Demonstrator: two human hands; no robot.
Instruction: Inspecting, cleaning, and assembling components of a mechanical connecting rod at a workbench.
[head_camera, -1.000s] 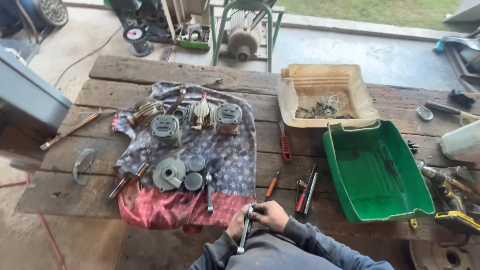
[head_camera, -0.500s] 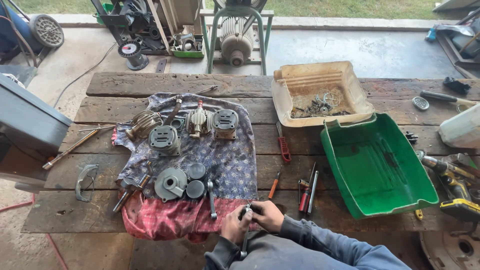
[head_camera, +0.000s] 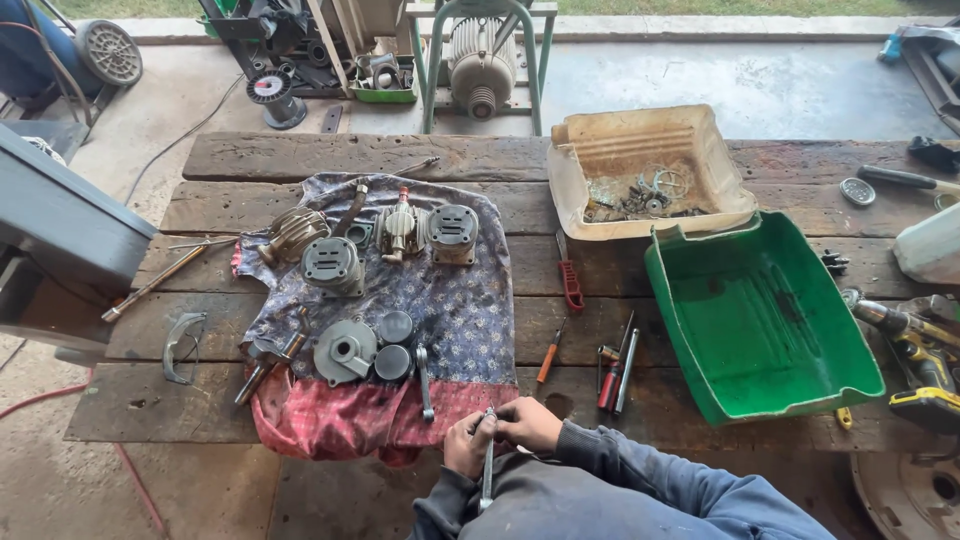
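Ratchet wrench (head_camera: 487, 470), slim steel, stands upright between both hands at the surface's (head_camera: 150, 400) near edge, just below the patterned cloth (head_camera: 460, 310). Left hand (head_camera: 468, 445) and right hand (head_camera: 528, 425) pinch its upper end. It looks stiff, fairly heavy, perhaps oily; the shaft offers the surest hold.

Hands together, close to the body

Left hand (head_camera: 468, 445) and right hand (head_camera: 527, 424) touch, fingers curled shut; both forearms bent inward in grey sleeves.
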